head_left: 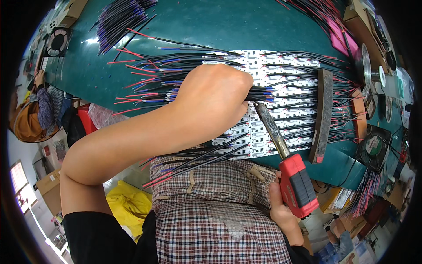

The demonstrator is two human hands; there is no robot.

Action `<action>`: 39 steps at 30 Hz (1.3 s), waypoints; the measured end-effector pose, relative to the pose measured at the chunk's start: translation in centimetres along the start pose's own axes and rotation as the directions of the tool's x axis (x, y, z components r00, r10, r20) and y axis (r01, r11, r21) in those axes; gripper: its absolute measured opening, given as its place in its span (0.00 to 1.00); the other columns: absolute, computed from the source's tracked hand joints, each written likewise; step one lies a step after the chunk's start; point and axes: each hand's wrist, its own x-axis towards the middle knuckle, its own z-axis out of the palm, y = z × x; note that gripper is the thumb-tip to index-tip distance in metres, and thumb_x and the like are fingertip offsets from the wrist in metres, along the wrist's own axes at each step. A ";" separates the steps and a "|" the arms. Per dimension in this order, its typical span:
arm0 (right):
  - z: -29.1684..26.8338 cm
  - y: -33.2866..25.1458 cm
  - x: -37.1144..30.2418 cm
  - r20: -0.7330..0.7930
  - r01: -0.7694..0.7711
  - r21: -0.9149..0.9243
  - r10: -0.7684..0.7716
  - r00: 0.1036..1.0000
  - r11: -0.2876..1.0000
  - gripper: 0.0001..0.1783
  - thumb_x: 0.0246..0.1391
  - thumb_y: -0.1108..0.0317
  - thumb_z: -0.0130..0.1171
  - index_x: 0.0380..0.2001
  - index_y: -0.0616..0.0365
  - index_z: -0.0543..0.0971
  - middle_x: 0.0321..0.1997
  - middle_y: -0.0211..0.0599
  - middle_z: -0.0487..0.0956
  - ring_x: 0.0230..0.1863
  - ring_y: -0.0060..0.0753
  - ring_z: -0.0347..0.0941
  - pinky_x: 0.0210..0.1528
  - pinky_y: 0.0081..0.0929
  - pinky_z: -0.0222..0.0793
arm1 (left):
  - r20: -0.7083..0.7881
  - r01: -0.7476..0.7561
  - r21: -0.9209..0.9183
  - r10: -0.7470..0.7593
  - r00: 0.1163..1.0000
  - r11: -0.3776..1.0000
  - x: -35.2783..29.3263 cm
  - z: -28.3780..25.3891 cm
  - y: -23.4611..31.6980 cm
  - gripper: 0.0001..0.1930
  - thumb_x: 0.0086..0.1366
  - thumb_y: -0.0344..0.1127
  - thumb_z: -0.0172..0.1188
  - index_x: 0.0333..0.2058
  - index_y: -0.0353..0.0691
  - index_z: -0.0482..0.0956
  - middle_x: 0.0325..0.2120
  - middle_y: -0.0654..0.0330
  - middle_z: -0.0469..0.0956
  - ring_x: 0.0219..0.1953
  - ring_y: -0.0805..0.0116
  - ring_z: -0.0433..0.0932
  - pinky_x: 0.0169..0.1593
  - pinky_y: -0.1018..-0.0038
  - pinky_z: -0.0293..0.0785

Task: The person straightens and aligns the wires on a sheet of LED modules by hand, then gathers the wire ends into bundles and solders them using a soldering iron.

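My left hand [215, 90] is closed around a bundle of black wires [260, 94] with bluish ends, held over a panel of small white circuit boards [255, 152]. Bundle ends stick out on both sides of the fist. At the lower right my right hand [281, 209] grips a soldering iron [295, 182] with a red and black handle. Its metal shaft slants up and left, and the tip is just below the bundle's right ends; I cannot tell whether it touches. Black wires with red tips [290, 80] run out from both sides of the panel.
A dark bar [323, 116] lies across the wires on the right. Another wire pile [121, 24] sits at the far left of the green table [184, 26]. Small fans [373, 147] [58, 42] stand at both sides. Cardboard boxes [362, 20] and a round metal reel [366, 68] line the right.
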 end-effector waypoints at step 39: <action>-0.6 0.3 -2.4 0.057 -0.236 0.128 0.230 0.971 0.963 0.07 0.64 0.74 0.57 0.44 0.61 0.72 0.29 0.29 0.72 0.27 0.19 0.69 0.30 0.21 0.66 | 0.137 0.124 -0.035 -0.118 0.983 0.992 0.5 -0.8 0.6 0.11 0.57 0.35 0.65 0.34 0.33 0.80 0.23 0.46 0.80 0.31 0.45 0.81 0.37 0.55 0.76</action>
